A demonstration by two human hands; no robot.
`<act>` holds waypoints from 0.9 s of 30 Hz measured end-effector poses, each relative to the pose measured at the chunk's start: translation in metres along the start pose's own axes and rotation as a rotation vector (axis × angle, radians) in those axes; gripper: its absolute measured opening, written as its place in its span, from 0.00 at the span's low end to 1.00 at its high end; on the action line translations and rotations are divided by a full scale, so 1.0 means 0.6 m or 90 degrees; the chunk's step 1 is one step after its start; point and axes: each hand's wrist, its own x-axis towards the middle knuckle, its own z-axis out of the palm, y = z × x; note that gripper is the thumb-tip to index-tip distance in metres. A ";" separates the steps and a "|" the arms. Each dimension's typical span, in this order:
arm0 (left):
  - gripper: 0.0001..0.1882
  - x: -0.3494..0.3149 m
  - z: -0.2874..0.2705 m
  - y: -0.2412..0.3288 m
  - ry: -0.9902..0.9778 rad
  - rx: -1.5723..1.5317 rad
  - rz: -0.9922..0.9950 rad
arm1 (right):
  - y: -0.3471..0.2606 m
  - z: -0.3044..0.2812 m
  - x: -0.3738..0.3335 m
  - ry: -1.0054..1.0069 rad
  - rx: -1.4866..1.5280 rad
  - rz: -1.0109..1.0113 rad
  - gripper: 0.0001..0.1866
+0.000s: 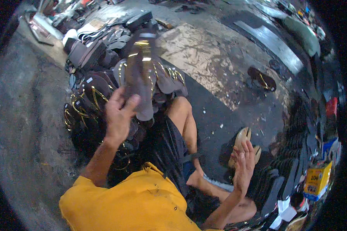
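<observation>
My left hand [118, 115] is raised at the pile on the left, its thumb and fingers apart. Just past the fingertips is a dark sandal [138, 71] with gold straps, smeared by motion; whether the hand touches it I cannot tell. Below and around it lies a heap of dark sandals [94, 86] with gold straps. My right hand [244, 163] is open, fingers stretched out, over two tan foot-shaped forms [243, 135] with slits at their toe ends. The hand partly covers them.
Dark sole pieces [272, 190] stand in rows along the right, near a yellow box [318, 180]. A single sandal [263, 79] lies farther off on the floor. A worn pale board [198, 57] lies ahead; scraps and sheets [100, 34] pile up at the far left.
</observation>
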 end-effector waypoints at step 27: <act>0.17 0.263 0.868 -0.265 -0.271 0.146 0.401 | 0.111 -0.134 0.020 0.488 -0.183 0.037 0.11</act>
